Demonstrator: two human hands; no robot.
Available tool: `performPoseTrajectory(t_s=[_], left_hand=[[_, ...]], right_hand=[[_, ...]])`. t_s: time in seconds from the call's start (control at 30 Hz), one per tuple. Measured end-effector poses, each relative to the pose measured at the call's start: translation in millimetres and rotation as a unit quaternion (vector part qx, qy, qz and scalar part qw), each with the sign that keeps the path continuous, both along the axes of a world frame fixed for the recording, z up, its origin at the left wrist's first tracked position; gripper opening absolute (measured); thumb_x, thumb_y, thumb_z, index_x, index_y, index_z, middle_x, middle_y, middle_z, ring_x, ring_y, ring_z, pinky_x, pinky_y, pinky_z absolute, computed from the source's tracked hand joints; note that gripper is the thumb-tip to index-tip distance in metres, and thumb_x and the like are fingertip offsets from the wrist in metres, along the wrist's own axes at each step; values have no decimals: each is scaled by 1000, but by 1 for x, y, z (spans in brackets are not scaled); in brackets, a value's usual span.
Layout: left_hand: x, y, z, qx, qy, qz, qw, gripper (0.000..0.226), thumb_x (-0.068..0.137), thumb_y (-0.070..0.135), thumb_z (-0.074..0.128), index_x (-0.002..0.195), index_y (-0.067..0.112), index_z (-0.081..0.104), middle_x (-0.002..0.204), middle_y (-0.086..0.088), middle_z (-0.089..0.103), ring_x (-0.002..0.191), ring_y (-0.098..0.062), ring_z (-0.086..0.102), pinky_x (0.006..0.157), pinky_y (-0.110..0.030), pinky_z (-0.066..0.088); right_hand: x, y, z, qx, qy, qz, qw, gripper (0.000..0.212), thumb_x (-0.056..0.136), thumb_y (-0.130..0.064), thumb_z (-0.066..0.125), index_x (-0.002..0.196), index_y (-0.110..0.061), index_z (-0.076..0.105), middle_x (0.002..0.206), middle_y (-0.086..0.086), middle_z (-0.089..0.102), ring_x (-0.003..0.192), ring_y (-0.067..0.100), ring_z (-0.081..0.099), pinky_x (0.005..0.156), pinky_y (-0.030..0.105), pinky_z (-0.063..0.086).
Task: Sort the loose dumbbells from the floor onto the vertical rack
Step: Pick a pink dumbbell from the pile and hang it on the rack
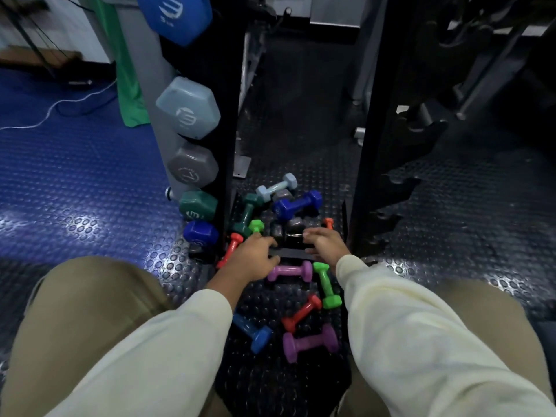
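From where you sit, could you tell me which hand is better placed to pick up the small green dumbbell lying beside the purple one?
Right, probably. The green dumbbell lies just under the right hand; the left hand sits across the purple dumbbell.

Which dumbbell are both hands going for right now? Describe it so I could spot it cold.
Start at the vertical rack on the left, then drop to the pile on the black studded floor beside its base. Between the left hand and the right hand sits a black dumbbell. It is the only black one there; its neighbours are purple, green, red and blue.
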State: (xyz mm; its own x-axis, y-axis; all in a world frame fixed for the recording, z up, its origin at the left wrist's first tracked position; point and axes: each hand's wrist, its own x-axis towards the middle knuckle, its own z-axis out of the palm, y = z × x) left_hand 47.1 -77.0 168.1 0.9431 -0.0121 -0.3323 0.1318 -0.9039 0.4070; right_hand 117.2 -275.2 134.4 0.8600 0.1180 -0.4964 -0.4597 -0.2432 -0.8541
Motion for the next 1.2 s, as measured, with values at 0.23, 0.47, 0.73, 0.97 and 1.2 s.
performPoseTrajectory(t_s=[0.23, 0.47, 0.73, 0.97, 1.2], left_hand=[[-1, 16, -34, 5, 76, 16, 997, 43, 96, 47, 63, 127, 17, 68, 129, -11, 62, 116, -30, 61, 99, -37, 50], [5, 10, -53, -10, 64, 20, 998, 32, 96, 43, 63, 115, 18, 71, 117, -9, 65, 102, -27, 64, 89, -39, 54], [15, -14, -70, -47, 120, 5, 992, 45, 85, 45, 78, 124, 24, 67, 117, -7, 65, 105, -27, 65, 87, -31, 52], [17, -30, -94, -57, 156, 13, 986, 79, 88, 45, 76, 155, 22, 41, 149, -16, 45, 136, -32, 49, 110, -32, 40], [18, -34, -117, -77, 177, 29, 981, 75, 86, 45, 75, 153, 30, 44, 149, -15, 45, 132, -32, 53, 110, -34, 44]], right_hand=[[-6, 4, -33, -61, 21, 45, 997, 9, 98, -18, 69, 105, -19, 75, 100, 1, 73, 73, 15, 67, 55, 21, 49], [-7, 11, -43, -119, 4, 84, 989, 6, 94, -26, 72, 99, -25, 75, 97, 2, 76, 82, 23, 72, 69, 33, 58], [-27, -17, -65, -329, -21, 181, 927, 26, 98, -29, 66, 120, -18, 74, 121, 9, 72, 113, 28, 68, 96, 25, 49], [-29, -29, -79, -352, -10, 206, 913, 38, 95, -39, 69, 129, -22, 71, 133, 9, 68, 124, 29, 62, 102, 29, 46], [-32, -37, -101, -347, 26, 210, 914, 34, 93, -38, 70, 123, -21, 73, 127, 9, 71, 123, 30, 63, 104, 32, 49]])
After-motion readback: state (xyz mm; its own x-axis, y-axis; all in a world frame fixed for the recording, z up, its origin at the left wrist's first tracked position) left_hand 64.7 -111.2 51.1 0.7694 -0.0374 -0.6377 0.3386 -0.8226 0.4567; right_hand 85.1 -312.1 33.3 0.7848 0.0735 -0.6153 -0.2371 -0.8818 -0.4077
